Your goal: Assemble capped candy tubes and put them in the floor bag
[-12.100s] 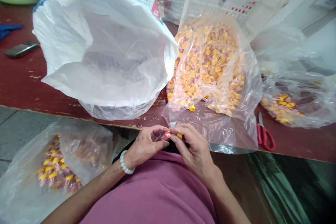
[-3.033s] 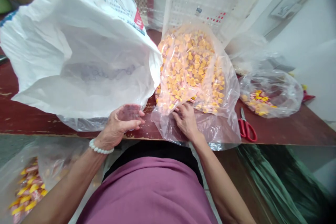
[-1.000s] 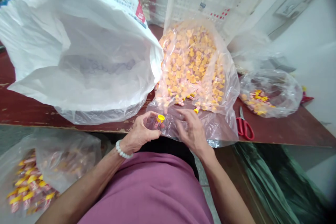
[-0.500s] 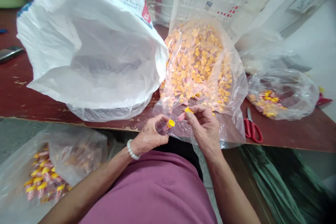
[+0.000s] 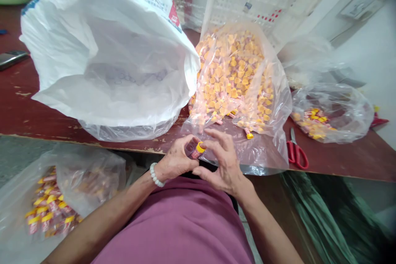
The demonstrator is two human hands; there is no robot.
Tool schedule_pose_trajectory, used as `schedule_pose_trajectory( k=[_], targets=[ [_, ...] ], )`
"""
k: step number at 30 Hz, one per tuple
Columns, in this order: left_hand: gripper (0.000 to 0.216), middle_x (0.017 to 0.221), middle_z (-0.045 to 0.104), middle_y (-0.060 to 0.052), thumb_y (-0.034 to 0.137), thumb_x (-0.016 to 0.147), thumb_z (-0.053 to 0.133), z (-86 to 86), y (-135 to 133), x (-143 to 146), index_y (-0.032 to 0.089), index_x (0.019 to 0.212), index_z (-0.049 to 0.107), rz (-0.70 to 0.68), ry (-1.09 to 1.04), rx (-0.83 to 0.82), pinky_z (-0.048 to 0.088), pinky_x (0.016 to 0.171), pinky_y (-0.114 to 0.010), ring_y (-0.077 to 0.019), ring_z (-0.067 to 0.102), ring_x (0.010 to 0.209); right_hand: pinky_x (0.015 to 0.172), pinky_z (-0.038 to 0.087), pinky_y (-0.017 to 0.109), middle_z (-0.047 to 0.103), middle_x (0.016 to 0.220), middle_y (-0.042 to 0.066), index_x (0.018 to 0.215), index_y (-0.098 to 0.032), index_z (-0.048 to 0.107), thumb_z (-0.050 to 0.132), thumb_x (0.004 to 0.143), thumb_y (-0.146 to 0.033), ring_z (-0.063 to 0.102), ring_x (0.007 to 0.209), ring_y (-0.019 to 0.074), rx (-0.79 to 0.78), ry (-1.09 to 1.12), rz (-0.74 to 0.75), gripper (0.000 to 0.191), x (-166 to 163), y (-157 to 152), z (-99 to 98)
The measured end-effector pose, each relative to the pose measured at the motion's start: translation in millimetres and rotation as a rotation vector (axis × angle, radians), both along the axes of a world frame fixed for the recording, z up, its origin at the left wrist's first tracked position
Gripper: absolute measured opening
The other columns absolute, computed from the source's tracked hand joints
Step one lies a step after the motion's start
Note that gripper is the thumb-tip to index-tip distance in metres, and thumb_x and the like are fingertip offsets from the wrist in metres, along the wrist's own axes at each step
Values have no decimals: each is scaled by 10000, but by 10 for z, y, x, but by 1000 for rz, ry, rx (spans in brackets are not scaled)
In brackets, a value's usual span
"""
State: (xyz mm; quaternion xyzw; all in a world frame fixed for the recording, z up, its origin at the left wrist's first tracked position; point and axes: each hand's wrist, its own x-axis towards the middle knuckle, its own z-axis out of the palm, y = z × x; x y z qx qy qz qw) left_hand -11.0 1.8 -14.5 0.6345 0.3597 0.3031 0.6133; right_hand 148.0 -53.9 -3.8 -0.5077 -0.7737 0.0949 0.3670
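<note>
We hold the tube (image 5: 192,152) in our left hand (image 5: 176,161), fingers closed round it, just off the table (image 5: 31,119) edge and in front of the clear bag (image 5: 275,90). Its long axis tilts up and rightward, so the yellow cap (image 5: 201,147) faces our right hand (image 5: 224,165). That hand is spread open, with one fingertip on the cap.

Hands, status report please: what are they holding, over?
Left hand grips yellow-capped tube. Right hand touches its cap. Clear bag of like pieces just behind; scissors off right.
</note>
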Motion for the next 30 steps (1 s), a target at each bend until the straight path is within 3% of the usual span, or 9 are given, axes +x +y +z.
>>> schedule_pose_trajectory(
  k=[4, 8, 10, 13, 15, 19, 24, 26, 30],
  targets=[
    [314, 710, 515, 30, 10, 512, 556, -15, 13, 25, 128, 803, 563, 34, 26, -33, 371, 593, -218, -100, 458, 658, 989, 366, 469, 535, 1250, 90, 1143, -262, 513, 694, 693, -535, 455, 1176, 276, 43, -38, -4, 557, -136, -77, -115],
    [348, 731, 558, 22, 19, 512, 566, -43, 51, 47, 131, 841, 580, 53, 13, -78, 388, 611, -222, -106, 495, 665, 975, 394, 444, 480, 1304, 100, 1133, -252, 550, 621, 772, -494, 457, 1198, 261, -25, -20, -38, 440, 21, -21, -130],
    [367, 775, 601, 5, 38, 525, 591, -60, 67, 54, 138, 879, 582, 68, 7, -106, 406, 637, -231, -122, 535, 699, 931, 429, 414, 556, 1191, 97, 1092, -239, 562, 546, 835, -436, 516, 1114, 235, -31, -33, -236, 324, 270, 79, -169],
    [350, 787, 631, -5, 42, 537, 596, -91, 63, 61, 143, 871, 572, 85, -12, -148, 422, 663, -233, -129, 564, 730, 852, 442, 436, 609, 1003, 124, 999, -185, 570, 516, 838, -367, 548, 974, 262, -26, -121, -689, 249, 739, 254, -311],
    [338, 779, 638, -8, 35, 540, 585, -110, 44, 65, 139, 860, 565, 81, -10, -159, 425, 664, -230, -122, 563, 722, 832, 419, 484, 603, 985, 166, 955, -154, 579, 527, 815, -335, 536, 958, 304, -47, -140, -804, 234, 1002, 345, -432],
    [349, 783, 635, -14, 30, 541, 576, -141, 16, 74, 134, 874, 558, 74, 8, -138, 432, 673, -236, -127, 569, 733, 770, 414, 477, 618, 898, 196, 880, -140, 608, 480, 836, -327, 558, 868, 310, -105, -99, -865, 230, 1221, 394, -579],
    [373, 794, 605, -13, 37, 540, 570, -165, 26, 78, 134, 899, 545, 29, 51, -71, 411, 630, -226, -145, 570, 746, 665, 471, 369, 663, 784, 102, 899, -151, 643, 479, 857, -471, 599, 699, 220, -181, 28, -751, 361, 971, 205, -372],
    [377, 743, 560, 14, 34, 544, 555, -159, 18, 85, 136, 906, 544, -3, 90, -17, 375, 583, -210, -112, 515, 671, 646, 484, 290, 676, 816, 40, 970, -191, 634, 494, 867, -471, 607, 695, 162, -201, 107, -607, 329, 744, 108, -192],
    [353, 689, 458, 47, 30, 557, 522, -108, -30, 105, 143, 891, 539, -96, 133, 134, 334, 559, -204, -86, 410, 616, 737, 480, 275, 658, 901, 35, 957, -217, 644, 528, 891, -296, 607, 833, 146, -143, 203, -148, 154, 316, 33, 132]
  ],
)
